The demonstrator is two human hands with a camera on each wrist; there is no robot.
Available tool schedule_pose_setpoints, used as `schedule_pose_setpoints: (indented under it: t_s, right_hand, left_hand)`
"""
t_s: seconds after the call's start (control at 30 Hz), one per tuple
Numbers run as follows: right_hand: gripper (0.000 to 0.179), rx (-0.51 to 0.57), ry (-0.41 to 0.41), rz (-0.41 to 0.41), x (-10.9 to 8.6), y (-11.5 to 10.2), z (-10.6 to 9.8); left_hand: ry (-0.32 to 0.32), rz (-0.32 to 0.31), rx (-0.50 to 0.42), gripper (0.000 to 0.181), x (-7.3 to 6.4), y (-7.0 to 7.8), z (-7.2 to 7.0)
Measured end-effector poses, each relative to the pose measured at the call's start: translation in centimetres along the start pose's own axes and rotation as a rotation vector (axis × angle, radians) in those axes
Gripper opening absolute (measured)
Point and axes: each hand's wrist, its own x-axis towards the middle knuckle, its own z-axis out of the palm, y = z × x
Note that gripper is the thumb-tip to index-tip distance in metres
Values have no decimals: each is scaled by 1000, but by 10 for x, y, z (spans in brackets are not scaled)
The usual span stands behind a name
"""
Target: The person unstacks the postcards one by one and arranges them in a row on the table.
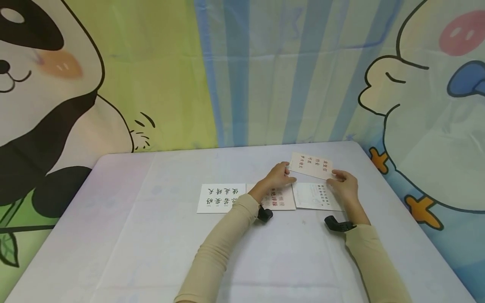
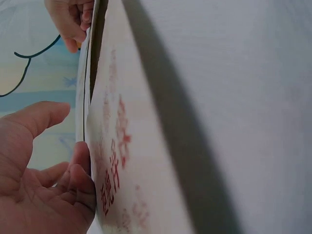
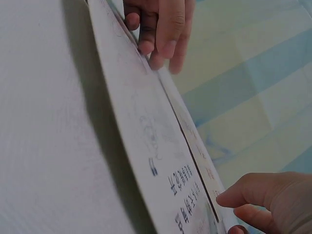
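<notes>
A card with red characters (image 1: 311, 165) lies at a slant behind a row of cards. At its right edge, my right hand (image 1: 345, 185) pinches the corner, with the thumb (image 3: 234, 192) over the face. My left hand (image 1: 278, 176) is at the opposite edge, fingers loosely bent and touching near it, thumb held apart. Below it, a second red-lettered card (image 1: 283, 198) is partly covered by the left wrist. Beside that one, a pale card with small dark characters (image 1: 316, 196) lies under the slanted card. A white card with black characters (image 1: 219, 198) ends the row at left.
A white cloth covers the table (image 1: 151, 235). Its far edge meets a hanging backdrop (image 1: 257, 84) printed with cartoon animals and stripes. Black wrist cameras sit on both wrists, close above the cloth in front of the cards.
</notes>
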Motion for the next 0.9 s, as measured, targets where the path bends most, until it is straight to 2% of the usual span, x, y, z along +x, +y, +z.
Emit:
schedule_pose_setpoints:
  t_s: [0.23, 0.53, 0.67, 0.9]
  right_hand:
    - [50, -46, 33, -45, 5, 8, 3]
    - [49, -69, 39, -53, 3, 11, 4]
    - [46, -59, 34, -60, 3, 11, 2]
    - [45, 18, 45, -85, 2, 13, 2]
  left_hand:
    - [7, -77, 6, 64, 1, 3, -3]
    - [33, -58, 141, 53, 4, 4, 4]
    - [49, -44, 138, 54, 4, 5, 5]
    - [87, -62, 65, 54, 4, 2, 7]
